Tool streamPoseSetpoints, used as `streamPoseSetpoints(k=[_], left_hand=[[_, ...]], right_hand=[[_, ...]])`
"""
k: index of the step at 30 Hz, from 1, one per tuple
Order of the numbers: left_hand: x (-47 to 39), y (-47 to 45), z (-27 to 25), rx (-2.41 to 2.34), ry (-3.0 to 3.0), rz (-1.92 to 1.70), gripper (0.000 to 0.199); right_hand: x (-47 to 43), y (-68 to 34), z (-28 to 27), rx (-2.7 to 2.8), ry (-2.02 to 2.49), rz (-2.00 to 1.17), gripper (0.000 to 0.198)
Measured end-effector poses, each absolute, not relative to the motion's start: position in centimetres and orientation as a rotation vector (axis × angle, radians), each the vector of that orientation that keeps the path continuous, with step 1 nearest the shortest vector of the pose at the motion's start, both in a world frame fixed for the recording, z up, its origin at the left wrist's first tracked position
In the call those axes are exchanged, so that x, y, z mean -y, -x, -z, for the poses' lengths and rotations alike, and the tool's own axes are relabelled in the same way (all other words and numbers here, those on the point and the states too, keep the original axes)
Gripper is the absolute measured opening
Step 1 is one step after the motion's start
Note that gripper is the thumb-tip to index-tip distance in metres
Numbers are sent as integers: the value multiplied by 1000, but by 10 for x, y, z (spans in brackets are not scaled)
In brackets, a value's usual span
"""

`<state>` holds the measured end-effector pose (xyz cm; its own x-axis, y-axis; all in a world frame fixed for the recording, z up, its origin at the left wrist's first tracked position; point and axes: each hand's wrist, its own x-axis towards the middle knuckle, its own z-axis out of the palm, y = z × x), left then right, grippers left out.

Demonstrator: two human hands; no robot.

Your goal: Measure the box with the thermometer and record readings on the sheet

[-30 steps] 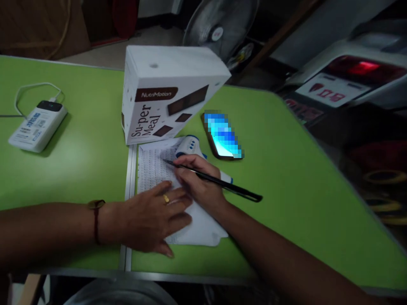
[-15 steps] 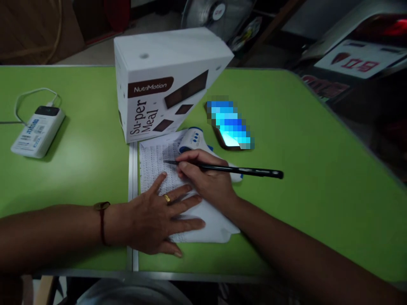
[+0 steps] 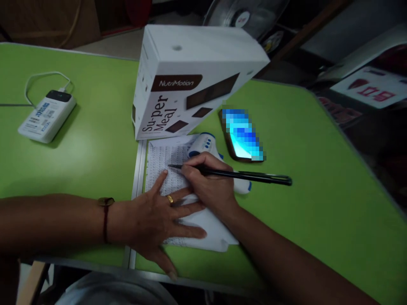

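A sheet of paper point(image 3: 159, 159) covered in dense handwriting lies on the green table point(image 3: 302, 212). My left hand point(image 3: 162, 220) rests flat across it, fingers spread, a ring on one of them. In my right hand point(image 3: 211, 180) is a black pen point(image 3: 251, 176), gripped near its point, with the tip at the written lines. Whether the tip touches the paper I cannot tell. Behind my right hand lies a white and blue infrared thermometer point(image 3: 203, 144), partly covered by the fingers. Part of the paper is hidden under both hands.
A white NutriMotion box point(image 3: 203, 46) stands just behind the paper. To its right lies a phone point(image 3: 243, 135) with a lit, pixelated screen. A white power bank point(image 3: 47, 116) with a cable sits at the left. Beyond the table is a fan point(image 3: 243, 19).
The view has shifted and tilted, so the box, phone and power bank appear moved. My left thumb has spread toward the table's front edge. The pen stays in my right hand.
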<state>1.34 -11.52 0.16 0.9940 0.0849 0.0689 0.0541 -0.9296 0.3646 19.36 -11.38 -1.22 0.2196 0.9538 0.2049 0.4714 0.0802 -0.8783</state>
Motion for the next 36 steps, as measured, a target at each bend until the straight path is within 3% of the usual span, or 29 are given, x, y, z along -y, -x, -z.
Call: streamPoseSetpoints(k=[36], left_hand=[[113, -16, -5, -137, -2805, -24, 85]], right_hand=[[114, -191, 12, 1458, 1521, -652, 11]])
